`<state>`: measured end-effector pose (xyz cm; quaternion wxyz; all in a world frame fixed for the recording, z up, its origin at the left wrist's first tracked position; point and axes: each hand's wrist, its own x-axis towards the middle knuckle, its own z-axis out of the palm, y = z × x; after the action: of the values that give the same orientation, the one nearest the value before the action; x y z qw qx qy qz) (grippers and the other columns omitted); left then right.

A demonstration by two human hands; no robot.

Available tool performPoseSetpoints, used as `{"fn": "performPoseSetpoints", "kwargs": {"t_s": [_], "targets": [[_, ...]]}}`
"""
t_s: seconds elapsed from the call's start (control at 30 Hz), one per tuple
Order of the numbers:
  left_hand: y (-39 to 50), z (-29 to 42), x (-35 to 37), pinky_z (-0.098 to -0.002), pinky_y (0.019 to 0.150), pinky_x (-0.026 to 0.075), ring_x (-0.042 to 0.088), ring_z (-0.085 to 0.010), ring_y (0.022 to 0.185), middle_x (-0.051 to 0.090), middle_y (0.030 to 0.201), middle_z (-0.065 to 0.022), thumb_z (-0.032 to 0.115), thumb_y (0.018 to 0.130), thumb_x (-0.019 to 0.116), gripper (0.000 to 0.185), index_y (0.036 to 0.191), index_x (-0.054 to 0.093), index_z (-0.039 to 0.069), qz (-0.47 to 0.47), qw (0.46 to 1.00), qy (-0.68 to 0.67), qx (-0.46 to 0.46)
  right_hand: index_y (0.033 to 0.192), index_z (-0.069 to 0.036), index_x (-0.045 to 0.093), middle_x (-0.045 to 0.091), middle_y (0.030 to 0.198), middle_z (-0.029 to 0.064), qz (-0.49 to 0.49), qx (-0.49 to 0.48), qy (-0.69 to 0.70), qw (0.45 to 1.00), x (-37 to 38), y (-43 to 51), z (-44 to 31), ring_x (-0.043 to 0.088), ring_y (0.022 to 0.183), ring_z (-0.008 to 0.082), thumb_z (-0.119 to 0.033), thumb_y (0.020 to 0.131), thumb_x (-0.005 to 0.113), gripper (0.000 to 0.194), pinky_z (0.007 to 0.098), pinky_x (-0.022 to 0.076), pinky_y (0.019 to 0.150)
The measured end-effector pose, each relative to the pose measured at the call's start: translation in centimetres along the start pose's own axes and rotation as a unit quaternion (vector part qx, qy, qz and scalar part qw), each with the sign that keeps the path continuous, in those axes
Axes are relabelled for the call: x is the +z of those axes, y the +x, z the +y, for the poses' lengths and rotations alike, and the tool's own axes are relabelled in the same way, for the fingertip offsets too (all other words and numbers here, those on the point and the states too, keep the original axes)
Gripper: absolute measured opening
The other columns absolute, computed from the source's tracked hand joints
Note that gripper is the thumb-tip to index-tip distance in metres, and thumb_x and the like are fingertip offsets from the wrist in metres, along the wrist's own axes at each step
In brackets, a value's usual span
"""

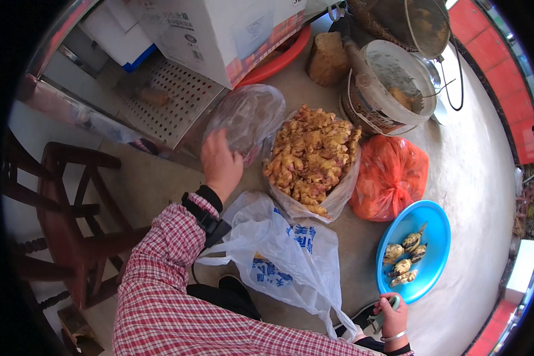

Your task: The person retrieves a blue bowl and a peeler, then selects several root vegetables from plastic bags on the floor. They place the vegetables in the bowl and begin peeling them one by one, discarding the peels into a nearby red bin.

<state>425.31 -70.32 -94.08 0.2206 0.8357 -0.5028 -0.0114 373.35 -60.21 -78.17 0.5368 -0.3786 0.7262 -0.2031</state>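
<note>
My left hand (221,163) reaches over the edge of a clear plastic bag (253,115); whether it touches the bag is not plain. In my right hand (394,317), low at the right, is a tool with a pale green handle (395,303), perhaps a peeler, its far end partly hidden. A heap of ginger root (316,155) fills an open clear bag in the middle. Below it lies a white plastic carrier bag (289,262) with blue writing. Several pieces of root (401,267) lie in a blue plastic basin (438,267) just above my right hand.
A knotted red plastic bag (391,178) sits right of the ginger. Behind it stand a dirty bucket (360,109) and a brown block (328,60). A cardboard box (196,35) and a perforated metal tray (173,98) are upper left, a wooden chair (62,213) at left.
</note>
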Motion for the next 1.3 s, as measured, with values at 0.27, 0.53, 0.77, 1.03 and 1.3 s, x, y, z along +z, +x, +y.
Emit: {"fn": "performPoseSetpoints", "kwargs": {"t_s": [0.27,0.53,0.77,1.03,1.3], "targets": [[4.7,-2.5,2.8,-0.0508,0.110,0.034,0.037,-0.0397,0.137,0.042,0.145,-0.0182,0.039,0.074,0.077,0.081,0.144,0.043,0.016,-0.344,0.920,0.186,-0.032,0.100,0.001,0.063,0.064,0.075,0.0075,-0.023,-0.009,-0.002,1.000,0.6,-0.4,-0.3,0.060,0.064,0.0139,-0.007,0.091,0.065,0.012,0.0264,0.0492,0.060],[4.4,-0.1,0.1,-0.0478,0.108,0.035,0.043,-0.0339,0.133,0.047,0.140,-0.0180,0.041,0.075,0.078,0.071,0.130,0.054,0.003,-0.210,0.959,0.181,0.053,0.100,-0.001,0.062,0.066,0.079,0.0078,-0.030,0.013,-0.037,0.999,0.0,-0.6,0.5,0.062,0.065,0.0140,-0.009,0.091,0.065,0.012,0.0266,0.0514,0.061],[4.3,8.9,-1.4,-0.0484,0.111,0.032,0.041,-0.0397,0.133,0.043,0.142,-0.0243,0.051,0.075,0.078,0.097,0.146,0.034,0.004,-0.147,0.941,-0.254,0.170,0.099,0.001,0.064,0.066,0.079,0.0064,-0.026,0.003,-0.032,0.999,-0.4,-1.0,0.1,0.065,0.070,0.0129,-0.006,0.091,0.065,0.010,0.0259,0.0550,0.064],[1.6,13.6,0.1,-0.0499,0.114,0.027,0.031,-0.0415,0.138,0.028,0.151,-0.0226,0.038,0.069,0.085,0.116,0.155,0.013,0.008,-0.085,0.966,-0.076,0.232,0.101,-0.001,0.063,0.066,0.079,0.0072,-0.021,-0.001,-0.024,0.999,-0.7,-1.6,0.8,0.062,0.066,0.0137,-0.008,0.091,0.065,0.012,0.0264,0.0525,0.062],[2.1,14.5,-0.1,-0.0472,0.109,0.033,0.042,-0.0395,0.124,0.042,0.133,-0.0192,0.025,0.066,0.086,0.106,0.152,0.025,0.012,-0.034,0.948,-0.212,0.233,0.100,-0.001,0.062,0.066,0.079,0.0076,-0.006,-0.013,-0.027,1.000,-1.4,-2.0,1.6,0.062,0.066,0.0138,-0.009,0.091,0.065,0.013,0.0264,0.0524,0.061]]}}
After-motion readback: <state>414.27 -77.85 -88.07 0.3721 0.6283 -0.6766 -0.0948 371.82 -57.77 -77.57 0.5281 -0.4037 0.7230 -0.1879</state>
